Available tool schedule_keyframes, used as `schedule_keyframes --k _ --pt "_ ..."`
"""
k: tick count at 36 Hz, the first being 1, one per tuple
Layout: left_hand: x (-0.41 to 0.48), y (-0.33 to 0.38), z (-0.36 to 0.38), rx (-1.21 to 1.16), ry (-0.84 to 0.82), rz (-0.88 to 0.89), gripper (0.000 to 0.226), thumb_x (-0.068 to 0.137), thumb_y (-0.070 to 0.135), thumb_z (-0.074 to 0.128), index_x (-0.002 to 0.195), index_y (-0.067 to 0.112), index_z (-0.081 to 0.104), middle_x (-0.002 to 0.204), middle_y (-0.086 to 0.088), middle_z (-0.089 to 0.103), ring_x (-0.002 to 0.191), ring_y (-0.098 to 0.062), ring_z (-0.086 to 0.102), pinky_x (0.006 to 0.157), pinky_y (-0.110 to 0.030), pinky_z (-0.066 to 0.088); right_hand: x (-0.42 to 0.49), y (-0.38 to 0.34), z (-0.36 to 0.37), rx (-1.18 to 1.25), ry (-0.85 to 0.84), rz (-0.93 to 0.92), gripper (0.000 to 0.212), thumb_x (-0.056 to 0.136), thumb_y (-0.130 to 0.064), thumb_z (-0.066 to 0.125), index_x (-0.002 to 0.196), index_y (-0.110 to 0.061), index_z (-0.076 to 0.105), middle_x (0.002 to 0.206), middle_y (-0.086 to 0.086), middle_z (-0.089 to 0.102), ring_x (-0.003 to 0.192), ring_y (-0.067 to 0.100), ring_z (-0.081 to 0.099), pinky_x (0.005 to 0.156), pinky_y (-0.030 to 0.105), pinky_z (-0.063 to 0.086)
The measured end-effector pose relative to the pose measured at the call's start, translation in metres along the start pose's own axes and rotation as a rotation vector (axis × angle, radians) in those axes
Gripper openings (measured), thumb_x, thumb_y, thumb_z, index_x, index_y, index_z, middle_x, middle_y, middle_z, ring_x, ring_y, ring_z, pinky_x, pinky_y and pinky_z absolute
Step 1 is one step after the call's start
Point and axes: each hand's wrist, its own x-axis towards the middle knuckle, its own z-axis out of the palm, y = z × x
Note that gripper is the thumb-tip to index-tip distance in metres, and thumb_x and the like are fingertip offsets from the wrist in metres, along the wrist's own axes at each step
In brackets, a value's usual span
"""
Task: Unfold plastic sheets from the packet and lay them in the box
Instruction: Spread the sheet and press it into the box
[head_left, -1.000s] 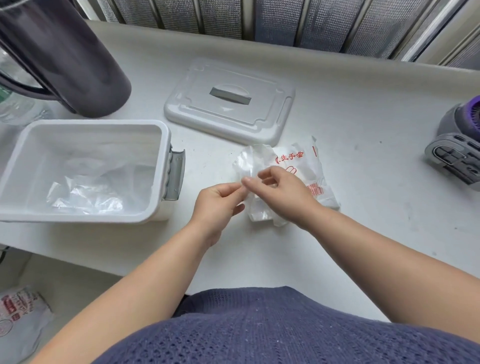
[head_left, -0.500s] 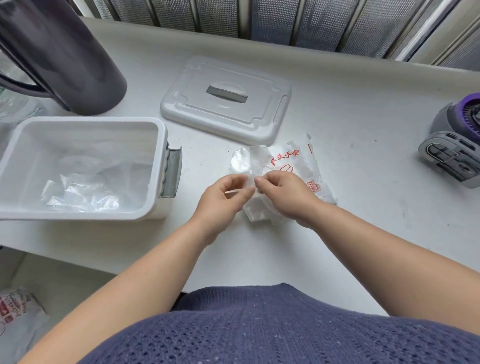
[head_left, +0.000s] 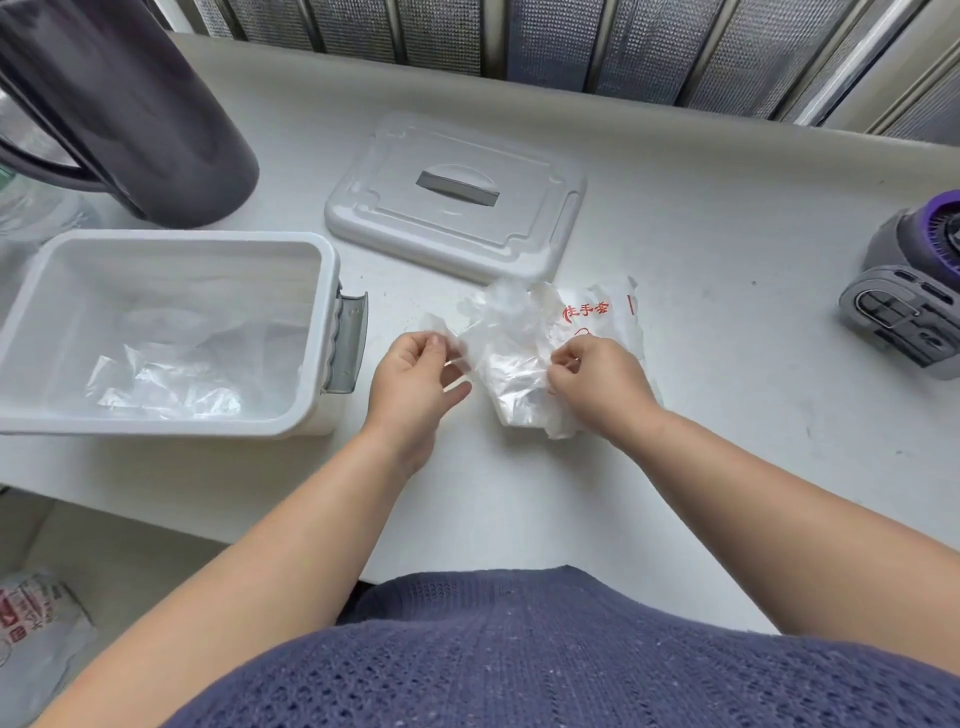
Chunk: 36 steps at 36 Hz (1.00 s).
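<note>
A thin clear plastic sheet (head_left: 506, 338) is stretched between my two hands above the white table. My left hand (head_left: 415, 371) pinches its left edge between thumb and fingers. My right hand (head_left: 595, 379) pinches its right edge, over the packet (head_left: 608, 317), a crumpled white bag with red print lying on the table. The white box (head_left: 171, 244) stands open at the left, with crumpled clear sheets (head_left: 171, 384) lying on its bottom.
The box's flat white lid (head_left: 457, 197) lies behind the packet. A dark jug (head_left: 130, 104) stands at the back left, a grey and purple device (head_left: 914, 306) at the right edge. Another printed bag (head_left: 36, 634) lies on the floor, lower left.
My hands were together on the packet; they have drawn apart sideways, pulling a sheet open between them. The left hand moved left, the right stayed over the packet.
</note>
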Motion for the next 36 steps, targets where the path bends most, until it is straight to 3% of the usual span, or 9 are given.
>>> schedule_keyframes --k 8,11,16,21,23,28,31,33,36 --pt "-0.007 0.024 0.007 -0.173 -0.148 -0.014 0.019 0.103 0.014 0.040 0.088 0.011 0.052 0.079 0.001 0.062 0.072 -0.018 0.066 0.077 -0.035 0.055 -0.017 -0.025 0.004 -0.156 0.031 -0.328 0.027 0.091 -0.024 0.049 0.116 -0.019 0.058 0.127 0.004 0.051 0.122 0.024 0.042 0.100 0.036 0.030" --pt "-0.008 0.033 0.003 -0.219 -0.168 0.011 0.018 0.102 0.013 0.042 0.086 0.014 0.051 0.072 0.005 0.066 0.067 -0.014 0.068 0.072 -0.031 0.053 -0.015 -0.025 0.008 -0.201 -0.067 -0.246 0.018 0.090 -0.020 0.046 0.100 -0.024 0.060 0.119 0.004 0.057 0.115 0.029 0.049 0.097 0.041 0.037" --pt "-0.008 0.056 -0.011 -0.341 -0.230 0.067 0.018 0.101 0.016 0.042 0.087 0.016 0.054 0.071 0.007 0.066 0.067 -0.012 0.067 0.070 -0.030 0.055 -0.016 -0.023 0.006 -0.035 -0.020 -0.144 0.032 0.091 -0.015 0.044 0.121 -0.019 0.056 0.124 0.000 0.058 0.116 0.023 0.052 0.102 0.042 0.037" --pt "-0.008 0.081 -0.026 -0.459 -0.276 0.134 0.022 0.102 0.019 0.039 0.095 0.013 0.058 0.079 0.000 0.068 0.077 -0.017 0.070 0.068 -0.032 0.058 -0.019 -0.055 -0.001 0.223 0.084 -0.177 0.016 0.092 -0.030 0.048 0.098 -0.020 0.060 0.083 -0.010 0.058 0.081 0.014 0.055 0.071 0.027 0.039" --pt "-0.007 0.089 -0.033 -0.471 -0.296 0.140 0.023 0.102 0.018 0.037 0.094 0.013 0.059 0.081 -0.002 0.067 0.075 -0.016 0.069 0.062 -0.028 0.055 -0.023 -0.072 -0.003 0.416 0.089 -0.141 0.027 0.093 -0.040 0.048 0.085 -0.016 0.058 0.072 -0.007 0.056 0.067 0.012 0.052 0.064 0.028 0.039" --pt "-0.007 0.103 -0.064 -0.529 -0.363 0.128 0.020 0.095 0.018 0.042 0.094 0.011 0.061 0.095 -0.005 0.067 0.089 -0.020 0.067 0.081 -0.032 0.056 -0.033 -0.109 0.006 0.696 -0.231 0.103 0.050 0.088 -0.064 0.042 0.114 -0.021 0.050 0.090 0.007 0.060 0.065 0.021 0.051 0.054 0.029 0.044" --pt "-0.009 0.108 -0.087 -0.579 -0.370 0.101 0.025 0.098 0.018 0.036 0.095 0.011 0.060 0.091 -0.004 0.070 0.089 -0.019 0.067 0.085 -0.031 0.052 -0.041 -0.132 0.017 0.842 -0.398 0.180 0.043 0.088 -0.053 0.054 0.113 -0.019 0.046 0.105 0.017 0.054 0.072 0.027 0.057 0.062 0.032 0.055" --pt "-0.009 0.112 -0.106 -0.632 -0.351 0.085 0.029 0.100 0.017 0.032 0.094 0.012 0.059 0.089 -0.002 0.069 0.087 -0.018 0.067 0.082 -0.030 0.052 -0.047 -0.153 0.026 0.981 -0.478 0.185 0.035 0.088 -0.043 0.060 0.101 -0.013 0.049 0.100 0.018 0.054 0.064 0.025 0.058 0.060 0.031 0.056" --pt "-0.007 0.118 -0.140 -0.767 -0.324 0.050 0.033 0.100 0.013 0.031 0.086 0.010 0.062 0.095 -0.004 0.065 0.090 -0.020 0.067 0.078 -0.034 0.058 -0.048 -0.180 0.047 1.059 -0.498 0.131 0.061 0.085 -0.030 0.068 0.135 -0.011 0.038 0.106 0.015 0.052 0.079 0.025 0.056 0.058 0.029 0.056"
